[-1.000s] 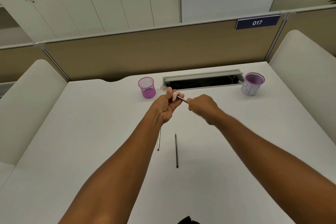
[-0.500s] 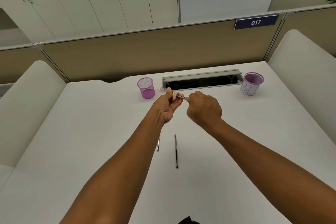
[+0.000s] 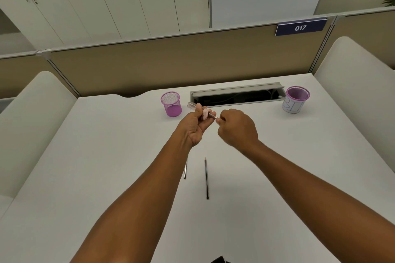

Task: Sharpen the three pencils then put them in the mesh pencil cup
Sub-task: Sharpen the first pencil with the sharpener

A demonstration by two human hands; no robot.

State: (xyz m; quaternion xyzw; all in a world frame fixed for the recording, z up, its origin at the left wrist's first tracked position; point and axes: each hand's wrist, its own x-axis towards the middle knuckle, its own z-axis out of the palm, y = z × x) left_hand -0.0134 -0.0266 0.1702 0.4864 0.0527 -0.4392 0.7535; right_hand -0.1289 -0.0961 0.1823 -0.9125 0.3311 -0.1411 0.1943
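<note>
Above the middle of the white desk (image 3: pixel 106 166), my left hand (image 3: pixel 195 125) is shut on a small pink sharpener (image 3: pixel 205 114) with a clear part sticking out toward the back left. My right hand (image 3: pixel 236 129) pinches a thin pencil (image 3: pixel 212 115) whose end enters the sharpener. Two more pencils lie on the desk nearer me: a dark one (image 3: pixel 206 177) in full view and a grey one (image 3: pixel 185 172) partly hidden under my left forearm. The pink mesh pencil cup (image 3: pixel 171 103) stands just left of my left hand, apart from it.
A second purple-rimmed cup wrapped in white paper (image 3: pixel 295 99) stands at the back right. An open grey cable slot (image 3: pixel 235 97) lies along the desk's back edge between the cups. Beige partitions bound the desk at the back and sides.
My right hand has rolled over the pencil, knuckles turning upward, and shifted slightly left toward the sharpener. My left hand and the two lying pencils have stayed put.
</note>
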